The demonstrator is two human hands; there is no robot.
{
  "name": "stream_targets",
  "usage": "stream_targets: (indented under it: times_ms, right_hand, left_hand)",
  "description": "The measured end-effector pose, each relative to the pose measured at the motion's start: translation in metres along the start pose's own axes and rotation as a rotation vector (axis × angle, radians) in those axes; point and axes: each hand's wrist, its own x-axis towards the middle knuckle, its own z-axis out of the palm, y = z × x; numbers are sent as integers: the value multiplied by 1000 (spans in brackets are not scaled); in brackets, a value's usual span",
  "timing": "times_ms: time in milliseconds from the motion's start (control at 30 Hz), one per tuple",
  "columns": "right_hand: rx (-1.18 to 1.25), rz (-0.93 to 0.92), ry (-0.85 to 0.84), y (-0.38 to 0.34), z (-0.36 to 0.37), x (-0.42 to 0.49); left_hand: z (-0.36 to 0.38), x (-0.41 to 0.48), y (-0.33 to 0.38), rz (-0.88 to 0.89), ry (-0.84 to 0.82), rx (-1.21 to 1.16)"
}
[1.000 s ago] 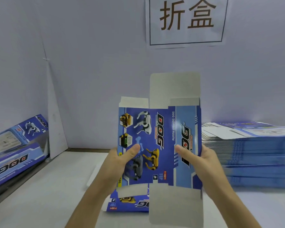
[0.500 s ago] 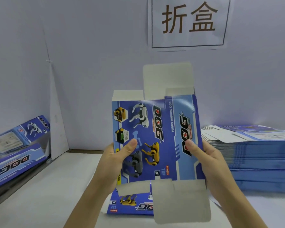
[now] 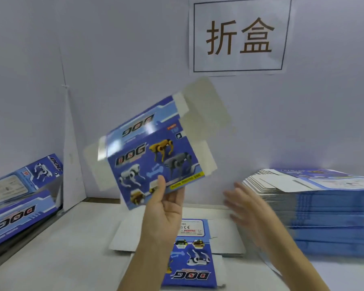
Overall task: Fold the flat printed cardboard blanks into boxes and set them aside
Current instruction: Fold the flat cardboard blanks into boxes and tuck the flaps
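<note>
pinching the lower edge of a half-opened box, the left hand holds it up in the air above the table, in the middle of the view. the thumb lies on the printed blue face, beside a picture of a yellow toy dog, and the other fingers are curled behind the card. the box is tilted, its long side running from lower left up to upper right. two printed panels show at an angle to each other: one with three toy dogs and the word "dog", and one above it with the same word. plain white flaps stick out open at both ends, and the upper right ones are blurred.

the right hand is off the box, lower and to the right of it. its fingers are straight and spread, grasping nothing. it is blurred, and its fingertips are near the left edge of the stack of flat blanks on the right side of the table; i cannot tell whether they touch it.

one flat blank lies on the table under the left forearm, printed side up, partly hidden by the arm. two folded boxes lie at the far left edge. a white sign with two dark characters hangs on the wall behind.
</note>
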Motion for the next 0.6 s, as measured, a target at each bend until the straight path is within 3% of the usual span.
stream_targets:
  times_ms: [100,233,433,500,600]
  right_hand:
    - [-119,-71,-169,9,18,-3]
    - [-52,-193,-76,15,25,-5]
    - [117,-342,117,10,8,-3]
    - [151,-327,189,7,6,-4]
    - [253,-387,245,1,0,-5]
  left_hand:
    - [1,-8,-24,-109,49,-28]
    - [-3,-22,-35,-373,3,127]
    - [-9,-31,-17,-695,-139,606]
    - [-7,-30,-9,-644,-38,835]
    - [-10,-19,8,-272,202,1234]
